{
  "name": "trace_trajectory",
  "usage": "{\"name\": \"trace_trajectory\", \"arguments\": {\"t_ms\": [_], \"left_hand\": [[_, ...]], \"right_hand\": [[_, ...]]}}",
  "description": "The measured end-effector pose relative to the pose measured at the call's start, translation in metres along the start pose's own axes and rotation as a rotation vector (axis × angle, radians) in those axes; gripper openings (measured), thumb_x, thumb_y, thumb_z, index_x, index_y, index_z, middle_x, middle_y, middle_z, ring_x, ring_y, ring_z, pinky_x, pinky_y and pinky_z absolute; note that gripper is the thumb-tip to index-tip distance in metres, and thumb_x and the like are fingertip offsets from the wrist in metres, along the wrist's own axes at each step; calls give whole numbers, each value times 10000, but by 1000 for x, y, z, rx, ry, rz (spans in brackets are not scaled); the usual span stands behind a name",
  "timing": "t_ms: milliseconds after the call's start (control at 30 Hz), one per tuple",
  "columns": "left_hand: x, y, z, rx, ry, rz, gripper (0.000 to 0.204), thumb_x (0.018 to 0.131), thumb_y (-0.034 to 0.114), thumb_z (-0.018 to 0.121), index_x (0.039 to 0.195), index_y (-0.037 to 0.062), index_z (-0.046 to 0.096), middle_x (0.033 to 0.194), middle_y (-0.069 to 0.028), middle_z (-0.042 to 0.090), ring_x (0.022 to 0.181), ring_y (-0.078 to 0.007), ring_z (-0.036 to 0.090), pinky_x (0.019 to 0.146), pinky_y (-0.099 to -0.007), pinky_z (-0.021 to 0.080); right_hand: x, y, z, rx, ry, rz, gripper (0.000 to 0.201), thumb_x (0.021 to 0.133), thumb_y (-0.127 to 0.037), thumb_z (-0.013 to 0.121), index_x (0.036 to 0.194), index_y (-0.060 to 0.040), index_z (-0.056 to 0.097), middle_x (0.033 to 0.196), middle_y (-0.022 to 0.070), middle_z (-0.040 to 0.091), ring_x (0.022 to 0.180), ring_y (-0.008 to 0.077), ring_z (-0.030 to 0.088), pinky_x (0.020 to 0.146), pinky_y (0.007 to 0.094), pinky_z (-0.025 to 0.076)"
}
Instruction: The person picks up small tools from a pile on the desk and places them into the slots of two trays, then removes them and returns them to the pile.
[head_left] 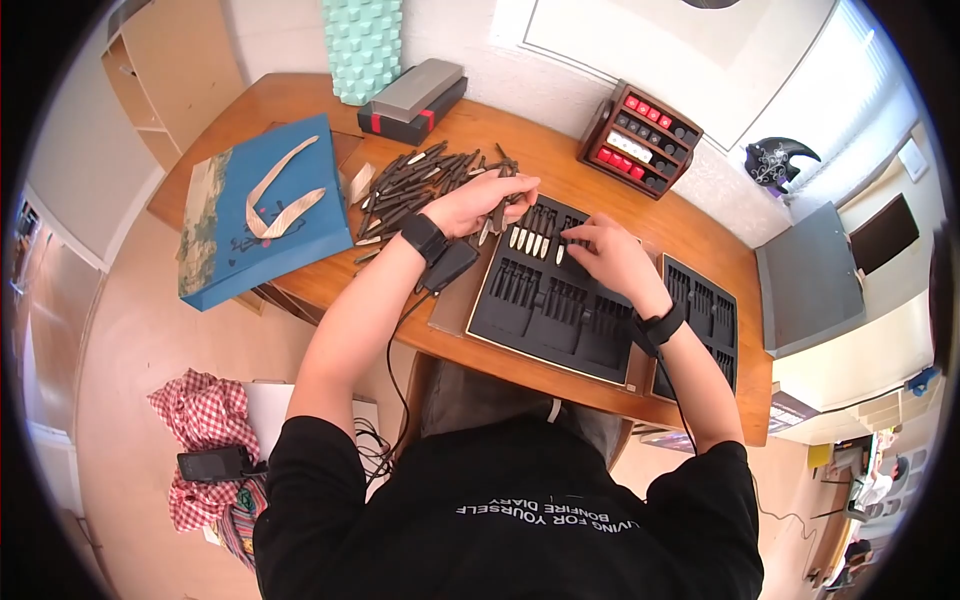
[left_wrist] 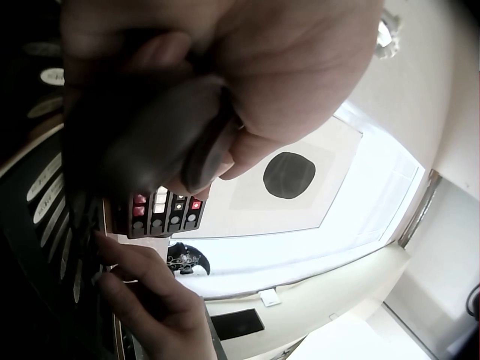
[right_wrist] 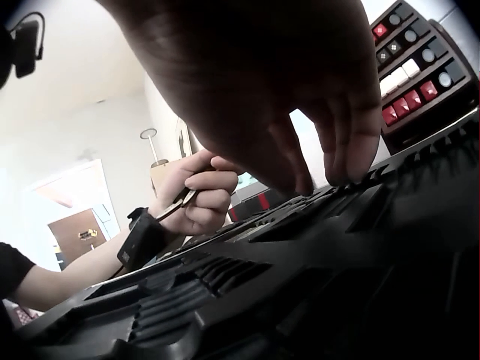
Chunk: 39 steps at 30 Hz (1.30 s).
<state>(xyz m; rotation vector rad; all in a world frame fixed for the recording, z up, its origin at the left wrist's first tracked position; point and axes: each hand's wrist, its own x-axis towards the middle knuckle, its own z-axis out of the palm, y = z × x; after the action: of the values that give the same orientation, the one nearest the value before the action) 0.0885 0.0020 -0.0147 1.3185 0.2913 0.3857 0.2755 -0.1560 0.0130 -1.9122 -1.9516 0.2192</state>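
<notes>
My left hand (head_left: 478, 207) grips several slim dark sticks (head_left: 499, 215) above the left edge of a black slotted tray (head_left: 525, 335). In the left wrist view the held sticks (left_wrist: 161, 131) are large and blurred. My right hand (head_left: 612, 257) reaches down to the tray's upper part, its thumb and fingertips right at the slots and slightly apart. Just by them lies a stick with a pale oval end (head_left: 560, 255), beside a row of similar sticks (head_left: 530, 242) set in the slots. The right wrist view shows the fingertips (right_wrist: 349, 169) low against the tray.
A heap of loose dark sticks (head_left: 405, 195) lies left of the tray. A second slotted tray (head_left: 712, 300) lies at the right. Around them are a blue gift bag (head_left: 300, 240), a grey box (head_left: 420, 88), a teal textured vase (head_left: 362, 50) and a small rack (head_left: 640, 140).
</notes>
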Motion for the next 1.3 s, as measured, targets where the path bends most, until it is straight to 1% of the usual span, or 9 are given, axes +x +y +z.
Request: {"name": "trace_trajectory", "arguments": {"t_ms": [67, 200, 300, 467, 600, 733, 800, 1067, 1300], "left_hand": [[-2, 2, 2, -3, -5, -4, 298, 977, 335, 494, 819, 95, 574, 553, 68, 409, 519, -38, 383, 478, -201, 294], [-3, 4, 4, -62, 26, -53, 299, 977, 346, 491, 851, 89, 577, 564, 62, 420, 526, -36, 402, 460, -197, 301], [-6, 6, 5, -112, -6, -70, 280, 978, 337, 483, 894, 84, 569, 586, 56, 432, 526, -32, 398, 434, -193, 290], [-8, 8, 6, -124, -137, -120, 164, 947, 233, 467, 997, 90, 532, 638, 41, 457, 517, -28, 369, 409, -173, 262], [-11, 8, 9, -96, -221, -231, 133, 862, 128, 447, 976, 109, 512, 657, 36, 466, 514, -22, 353, 412, -156, 265], [-12, 9, 9, -50, -263, -203, 99, 883, 154, 475, 934, 101, 541, 655, 41, 481, 515, -20, 369, 407, -164, 274], [-13, 10, 13, 10, -138, -182, 141, 931, 210, 501, 941, 82, 558, 637, 53, 470, 511, -20, 366, 406, -172, 274], [-5, 6, 5, -37, 21, -59, 275, 976, 299, 506, 876, 59, 598, 589, 68, 422, 495, -36, 378, 450, -203, 326], [-5, 5, 6, -14, 27, -91, 274, 977, 306, 507, 863, 75, 601, 600, 77, 419, 531, -29, 383, 454, -202, 314]], "right_hand": [[-2, 5, 7, -116, 20, -141, 252, 829, -149, 635, 1064, -73, 683, 929, 132, 603, 869, 303, 620, 776, 375, 497], [-1, -3, 5, -127, 52, -128, 257, 828, -147, 635, 1072, -76, 675, 930, 129, 608, 833, 307, 621, 762, 371, 502], [6, -11, 4, 57, 65, -24, 246, 846, -146, 635, 1069, -43, 656, 890, 103, 635, 743, 244, 627, 714, 340, 508], [21, -17, 9, 831, 97, 132, 241, 925, -174, 607, 1074, 15, 624, 834, 26, 659, 669, 67, 557, 624, 226, 473], [31, -23, 15, 982, 43, 195, 224, 928, -164, 608, 1068, 10, 632, 846, 15, 654, 688, 62, 563, 639, 207, 471], [32, -19, 23, 1045, 13, 169, 196, 916, -140, 624, 1030, 19, 643, 822, 13, 655, 695, 63, 570, 654, 207, 477], [31, -15, 18, 1048, 33, 171, 183, 910, -136, 633, 1015, 13, 647, 807, 9, 652, 692, 60, 572, 655, 207, 478], [40, 33, -17, 1035, 377, 150, 207, 942, -163, 592, 1066, -9, 653, 890, 1, 658, 756, 74, 614, 668, 214, 496], [33, 53, -33, 730, 115, 163, 201, 933, -101, 565, 1090, -12, 652, 866, -11, 644, 719, 53, 569, 669, 209, 481]]}}
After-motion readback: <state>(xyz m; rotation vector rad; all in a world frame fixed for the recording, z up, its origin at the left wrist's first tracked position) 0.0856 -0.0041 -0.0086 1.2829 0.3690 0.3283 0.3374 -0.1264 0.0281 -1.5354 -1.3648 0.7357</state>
